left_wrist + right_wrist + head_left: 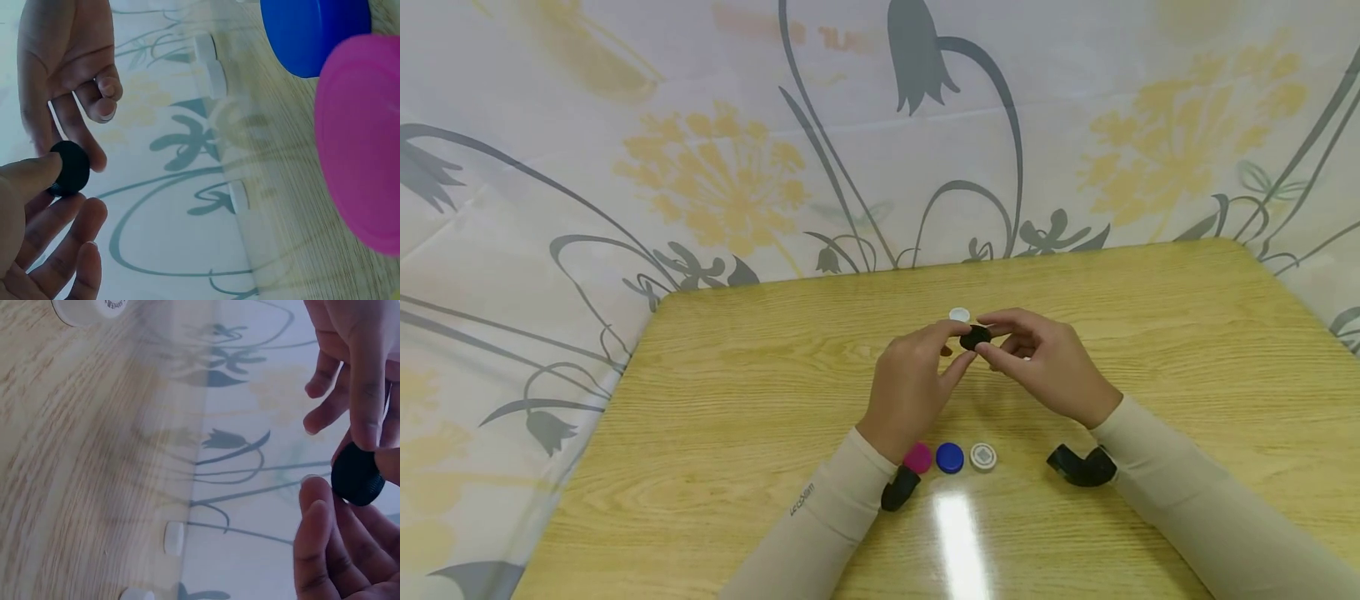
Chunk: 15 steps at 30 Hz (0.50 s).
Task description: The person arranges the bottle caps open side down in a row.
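Observation:
A black screw cap (975,337) with a ridged edge is held above the wooden table between both hands. My left hand (908,379) pinches it from the left between thumb and index finger. From the other side, the thumb and index finger of my right hand (1047,362) grip its right edge. In the left wrist view the round flat face of the black cap (73,169) shows between the fingertips. The right wrist view shows its ridged side, with fingers of both hands around the black cap (356,474).
Pink (918,457), blue (950,457) and white (982,457) caps lie in a row near my left cuff. Behind the hands lies another white cap (959,314). Black curved pieces (1082,466) sit by both cuffs. A flower-patterned curtain (850,142) borders the table's back edge.

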Tool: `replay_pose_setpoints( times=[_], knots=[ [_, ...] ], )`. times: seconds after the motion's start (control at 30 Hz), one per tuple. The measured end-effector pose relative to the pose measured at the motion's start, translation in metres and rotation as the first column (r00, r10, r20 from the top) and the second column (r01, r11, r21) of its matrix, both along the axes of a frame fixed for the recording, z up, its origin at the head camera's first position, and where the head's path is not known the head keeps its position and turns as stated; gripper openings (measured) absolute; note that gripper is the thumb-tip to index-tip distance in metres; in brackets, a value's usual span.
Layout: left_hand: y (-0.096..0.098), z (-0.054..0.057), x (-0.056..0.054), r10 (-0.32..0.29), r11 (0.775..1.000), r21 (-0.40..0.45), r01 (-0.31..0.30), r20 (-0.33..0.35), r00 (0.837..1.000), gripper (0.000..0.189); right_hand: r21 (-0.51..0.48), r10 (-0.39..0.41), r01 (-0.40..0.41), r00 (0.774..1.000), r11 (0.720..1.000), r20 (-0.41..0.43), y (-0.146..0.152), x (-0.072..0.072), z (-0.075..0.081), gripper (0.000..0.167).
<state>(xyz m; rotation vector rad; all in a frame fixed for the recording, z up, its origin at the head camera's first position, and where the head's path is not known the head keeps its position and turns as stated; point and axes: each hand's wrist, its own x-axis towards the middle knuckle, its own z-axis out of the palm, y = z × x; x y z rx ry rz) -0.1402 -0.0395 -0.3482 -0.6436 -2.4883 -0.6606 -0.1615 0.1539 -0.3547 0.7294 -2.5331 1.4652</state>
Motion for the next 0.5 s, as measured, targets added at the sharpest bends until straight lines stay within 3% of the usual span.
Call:
replay_pose_setpoints(
  times=[0.5],
  knots=[
    [-0.0016, 0.0043, 0.0005, -0.038, 0.985, 0.169, 0.020, 0.105, 0.994, 0.026, -0.055, -0.018, 0.016, 0.999, 0.998, -0.043, -0.0026, 0.0041, 0.0007, 0.021]
  ],
)
